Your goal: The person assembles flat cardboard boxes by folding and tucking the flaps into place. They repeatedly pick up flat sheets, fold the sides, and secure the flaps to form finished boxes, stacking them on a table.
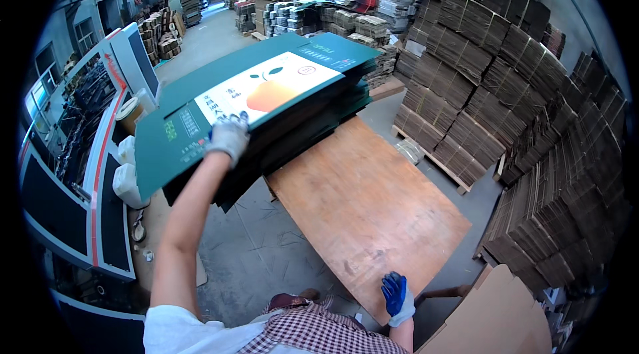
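Note:
A thick stack of flattened dark green cartons (pixel 266 97), its top sheet printed with a white panel and an orange fruit, is held up at chest height over the floor. My left hand (pixel 228 135), in a grey-white glove, presses down on the top of the stack near its front edge. My right hand (pixel 397 296), in a blue glove, hangs low by my side with fingers spread, touching nothing, just above the near corner of a brown wooden board (pixel 363 201). What supports the stack from below is hidden.
A large machine with red trim (pixel 80 154) lines the left side, with white jugs (pixel 126 184) beside it. Tall piles of brown folded cardboard (pixel 519 87) fill the right. A loose brown cardboard sheet (pixel 492 317) lies at lower right. More stacks stand at the back.

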`<move>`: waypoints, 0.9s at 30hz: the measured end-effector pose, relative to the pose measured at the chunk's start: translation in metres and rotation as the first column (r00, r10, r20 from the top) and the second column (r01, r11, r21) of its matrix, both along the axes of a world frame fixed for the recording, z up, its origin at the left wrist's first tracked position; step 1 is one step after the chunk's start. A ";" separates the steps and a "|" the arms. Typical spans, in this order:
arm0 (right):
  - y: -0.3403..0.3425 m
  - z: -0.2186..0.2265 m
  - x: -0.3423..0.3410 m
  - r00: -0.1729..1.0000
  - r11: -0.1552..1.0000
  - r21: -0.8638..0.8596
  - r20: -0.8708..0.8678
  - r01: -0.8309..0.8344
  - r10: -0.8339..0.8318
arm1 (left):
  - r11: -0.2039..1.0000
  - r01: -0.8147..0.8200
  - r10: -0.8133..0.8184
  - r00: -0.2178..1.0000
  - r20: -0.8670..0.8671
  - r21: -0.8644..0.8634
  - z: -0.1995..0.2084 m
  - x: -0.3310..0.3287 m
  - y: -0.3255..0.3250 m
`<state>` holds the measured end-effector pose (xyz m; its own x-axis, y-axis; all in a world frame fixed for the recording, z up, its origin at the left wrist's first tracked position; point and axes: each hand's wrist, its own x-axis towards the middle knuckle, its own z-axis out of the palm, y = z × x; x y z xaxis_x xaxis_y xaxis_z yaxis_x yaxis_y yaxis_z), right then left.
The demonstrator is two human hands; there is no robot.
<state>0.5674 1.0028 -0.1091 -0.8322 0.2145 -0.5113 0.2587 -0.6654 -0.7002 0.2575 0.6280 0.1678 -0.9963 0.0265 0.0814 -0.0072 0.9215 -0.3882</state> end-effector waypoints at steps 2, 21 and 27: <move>-0.023 0.020 -0.024 0.988 0.983 0.122 -0.061 -0.135 0.143 | 0.995 0.052 -0.065 0.986 -0.153 -0.089 -0.029 0.028 0.021; -0.020 -0.039 -0.080 1.000 0.967 -0.253 -0.016 0.017 -0.022 | 0.752 0.018 -0.203 0.957 0.206 0.659 -0.200 0.208 0.105; -0.014 -0.027 -0.086 0.999 0.988 -0.151 0.028 -0.027 0.032 | 0.757 -0.475 0.268 0.852 0.450 0.449 -0.242 0.186 0.032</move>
<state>0.4818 0.9885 -0.1361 -0.8206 0.1087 -0.5611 0.2992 -0.7548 -0.5838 0.4430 0.6596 -0.0739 -0.8792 -0.2956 -0.3738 -0.3586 0.9269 0.1106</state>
